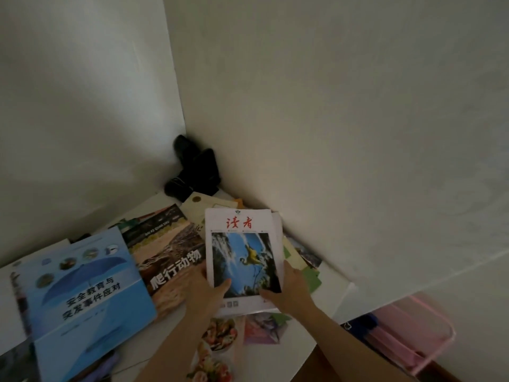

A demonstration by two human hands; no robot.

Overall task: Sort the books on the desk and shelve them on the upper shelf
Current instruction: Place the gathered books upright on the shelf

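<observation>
A white magazine (242, 244) with red characters and a blue bird picture lies on top of other books near the desk's back right corner. My left hand (203, 288) grips its lower left edge, thumb on the cover. My right hand (289, 290) grips its lower right edge, thumb on the picture. To the left lie a brown reptile book (168, 257) and a large blue book with an umbrella (85, 301). A food-picture book (217, 346) and a pink booklet (261, 330) lie beneath my forearms. No shelf is in view.
A black object (192, 169) sits in the corner where the walls meet. Cream and green papers (305, 271) stick out under the magazine. The white desk (338, 288) ends at right, where a pink transparent rack (413, 334) stands lower down.
</observation>
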